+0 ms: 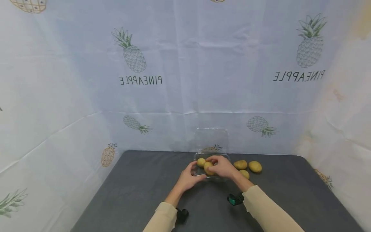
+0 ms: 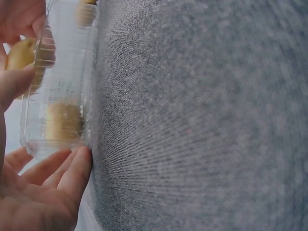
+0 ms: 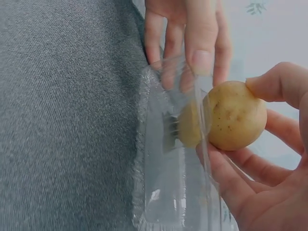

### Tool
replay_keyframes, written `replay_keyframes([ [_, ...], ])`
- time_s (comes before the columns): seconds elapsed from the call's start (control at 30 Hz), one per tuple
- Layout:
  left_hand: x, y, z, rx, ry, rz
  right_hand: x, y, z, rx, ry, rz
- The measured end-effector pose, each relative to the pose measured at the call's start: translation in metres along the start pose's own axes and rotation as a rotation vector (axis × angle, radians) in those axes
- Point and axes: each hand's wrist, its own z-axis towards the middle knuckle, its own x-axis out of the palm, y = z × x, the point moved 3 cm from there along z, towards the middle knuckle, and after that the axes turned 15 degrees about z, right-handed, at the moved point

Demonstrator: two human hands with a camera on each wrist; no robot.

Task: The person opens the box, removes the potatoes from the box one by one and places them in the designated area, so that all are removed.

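Note:
A clear plastic container [image 3: 161, 183] stands on the grey tabletop, its hinged lid [image 1: 213, 137] raised at the back. My left hand [image 1: 186, 178] holds its left end, fingers against the end wall and thumb at the front rim. In my right hand [image 1: 222, 166], a yellow potato [image 3: 236, 115] is gripped between thumb and fingers, right at the container's rim. Another potato [image 2: 65, 122] lies inside, near the left end. Right of the container, three more potatoes sit on the table: one at the back [image 1: 240, 164], one farther right [image 1: 255, 166] and one nearer [image 1: 244, 174].
The dark grey tabletop [image 1: 139, 190] ends at a white curtain [image 1: 185, 96] printed with pineapples, which hangs behind and along both sides. A black wrist device [image 1: 182, 215] shows at the left sleeve and another [image 1: 235, 199] at the right.

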Motion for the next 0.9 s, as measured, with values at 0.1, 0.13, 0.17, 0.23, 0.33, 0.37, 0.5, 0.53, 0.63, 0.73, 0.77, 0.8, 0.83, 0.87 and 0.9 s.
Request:
replay_keyframes([
  [0.1,0.0,0.0,0.0,-0.009,-0.001,0.01,-0.004,0.002,-0.004,-0.011,-0.003,0.003],
  [0.13,0.001,0.0,0.0,-0.01,-0.002,0.014,-0.005,0.003,-0.006,-0.017,-0.005,0.002],
  [0.17,0.001,0.0,0.0,-0.015,-0.002,0.016,-0.007,0.003,-0.008,-0.022,-0.009,0.002],
  [0.23,0.002,0.0,0.001,-0.017,-0.004,0.017,-0.01,0.003,-0.011,-0.029,-0.013,0.003],
  [0.33,0.001,0.0,0.001,-0.018,-0.007,0.02,-0.014,0.003,-0.016,-0.045,-0.011,-0.003],
  [0.37,0.001,0.0,0.001,-0.019,-0.006,0.019,-0.016,0.003,-0.018,-0.05,-0.004,-0.002],
  [0.5,0.0,0.0,0.001,-0.016,-0.005,0.021,-0.02,0.007,-0.027,-0.082,0.024,-0.015],
  [0.53,0.0,0.0,0.001,-0.011,-0.005,0.021,-0.02,0.008,-0.029,-0.091,0.029,-0.018],
  [0.63,0.0,0.001,0.001,0.0,-0.006,0.024,-0.024,0.009,-0.037,-0.111,0.037,-0.029],
  [0.73,0.0,0.001,0.001,0.002,-0.01,0.027,-0.027,0.01,-0.044,-0.112,0.029,-0.035],
  [0.77,0.0,0.001,0.001,0.0,-0.011,0.026,-0.029,0.01,-0.046,-0.107,0.022,-0.04],
  [0.8,0.0,0.001,0.001,-0.001,-0.012,0.027,-0.03,0.01,-0.049,-0.102,0.015,-0.042],
  [0.83,0.0,0.001,0.001,-0.001,-0.012,0.028,-0.032,0.01,-0.051,-0.098,0.009,-0.043],
  [0.87,0.0,0.001,0.001,0.001,-0.011,0.029,-0.034,0.01,-0.053,-0.094,0.002,-0.046],
  [0.9,0.0,0.001,0.001,0.004,-0.01,0.03,-0.036,0.01,-0.056,-0.098,-0.002,-0.048],
])
